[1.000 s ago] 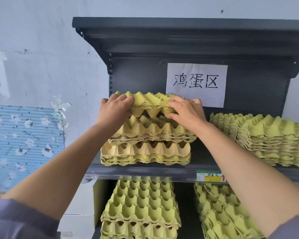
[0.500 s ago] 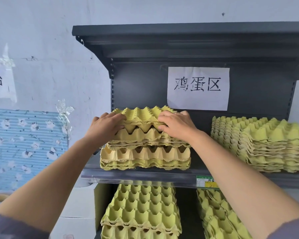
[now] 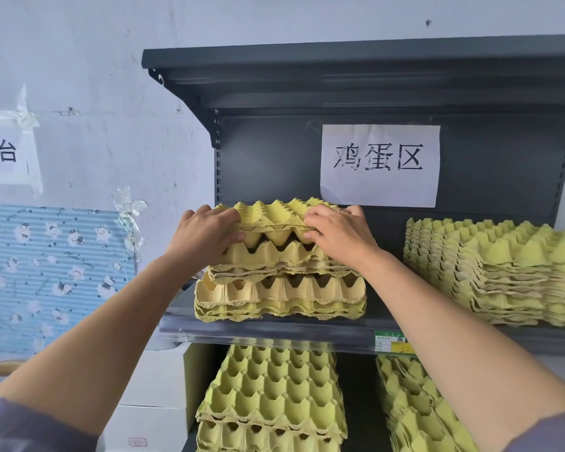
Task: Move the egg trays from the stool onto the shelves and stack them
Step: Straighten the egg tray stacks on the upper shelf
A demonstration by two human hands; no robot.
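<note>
Gripping the top egg tray (image 3: 274, 214) from either end are the left hand (image 3: 205, 234) and right hand (image 3: 337, 232).

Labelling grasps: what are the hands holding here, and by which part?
Both hold the top egg tray: left hand grips its left end, right hand its right end, fingers on top, thumbs under the front rim.

Both your arms reach forward and up, forearms bare, wrists straight. Your left hand (image 3: 206, 234): palm down, fingers curled over top egg tray (image 3: 274, 212), thumb tucked beneath fingers, under tray edge. Your right hand (image 3: 338, 233): same pose, fingers on top, thumb below. Hands apart, thumbs pointing toward each other.
</note>
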